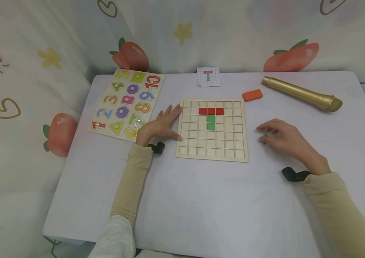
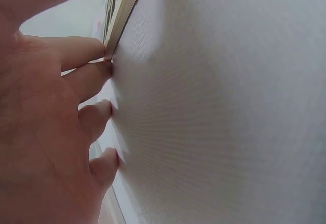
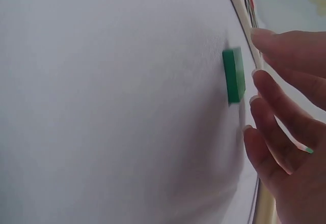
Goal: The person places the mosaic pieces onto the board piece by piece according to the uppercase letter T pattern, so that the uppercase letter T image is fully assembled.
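A square wooden grid board point(image 1: 197, 153) lies on the table with three red tiles point(image 1: 211, 111) in a row and two green tiles point(image 1: 211, 122) below the middle one. My left hand point(image 1: 163, 125) rests at the board's left edge, fingers spread, with the thumb and a fingertip touching the rim. To the right of the board, my right hand point(image 1: 282, 138) hovers with loosely bent, parted fingers over a loose green tile point(image 3: 234, 76). In the right wrist view that tile lies on the tabletop, just apart from the fingertips; the hand mostly covers it from above.
Behind the board lies a small pattern card point(image 1: 214, 81) with a red and green T. A number and shape puzzle point(image 1: 106, 118) is at the left. An orange block point(image 1: 252, 95) and a gold tube-like object point(image 1: 298, 91) lie at the back right.
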### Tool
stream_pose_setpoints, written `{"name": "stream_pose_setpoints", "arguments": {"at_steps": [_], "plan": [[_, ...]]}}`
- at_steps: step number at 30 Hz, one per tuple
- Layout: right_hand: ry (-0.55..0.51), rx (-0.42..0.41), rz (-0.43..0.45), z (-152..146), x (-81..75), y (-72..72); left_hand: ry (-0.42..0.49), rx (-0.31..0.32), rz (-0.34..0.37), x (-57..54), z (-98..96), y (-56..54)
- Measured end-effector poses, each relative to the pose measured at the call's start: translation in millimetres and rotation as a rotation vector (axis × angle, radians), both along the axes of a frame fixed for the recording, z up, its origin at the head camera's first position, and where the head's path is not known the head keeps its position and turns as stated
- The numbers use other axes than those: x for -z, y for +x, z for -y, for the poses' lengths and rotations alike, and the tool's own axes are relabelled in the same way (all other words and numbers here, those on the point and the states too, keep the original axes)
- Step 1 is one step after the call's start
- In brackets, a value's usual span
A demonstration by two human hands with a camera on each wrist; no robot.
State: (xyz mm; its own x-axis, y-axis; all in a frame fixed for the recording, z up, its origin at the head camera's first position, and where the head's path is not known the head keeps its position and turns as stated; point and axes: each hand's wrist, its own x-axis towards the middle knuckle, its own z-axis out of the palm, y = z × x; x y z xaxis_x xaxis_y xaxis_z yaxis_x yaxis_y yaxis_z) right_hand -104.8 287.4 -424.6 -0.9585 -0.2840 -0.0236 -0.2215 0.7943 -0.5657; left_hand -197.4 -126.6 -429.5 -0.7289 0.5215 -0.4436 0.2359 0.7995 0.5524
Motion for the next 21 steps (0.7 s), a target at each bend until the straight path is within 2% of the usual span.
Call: {"name": "stream_pose_setpoints", "arguments": {"at_steps": [3, 10, 14, 18, 21], "plan": [[-0.002, 0.006, 0.018, -7.3, 2.1, 0.7, 0.0, -0.002, 0.004, -0.6, 0.3, 0.5], [0.012, -0.068, 0.109, -24.6, 5.0, -1.8, 0.008, -0.006, 0.015, -2.3, 0.2, 0.2], [0.003, -0.084, 0.158, -29.0, 7.4, -5.0, 0.014, -0.003, 0.014, -2.2, 0.0, -0.2], [-0.027, -0.092, 0.164, -29.6, 10.5, -6.3, 0.011, -0.005, 0.012, -2.1, 0.0, 0.2], [-0.033, -0.097, 0.13, -29.5, 12.8, -5.9, 0.004, -0.005, 0.012, -1.2, 0.0, 0.4]]}}
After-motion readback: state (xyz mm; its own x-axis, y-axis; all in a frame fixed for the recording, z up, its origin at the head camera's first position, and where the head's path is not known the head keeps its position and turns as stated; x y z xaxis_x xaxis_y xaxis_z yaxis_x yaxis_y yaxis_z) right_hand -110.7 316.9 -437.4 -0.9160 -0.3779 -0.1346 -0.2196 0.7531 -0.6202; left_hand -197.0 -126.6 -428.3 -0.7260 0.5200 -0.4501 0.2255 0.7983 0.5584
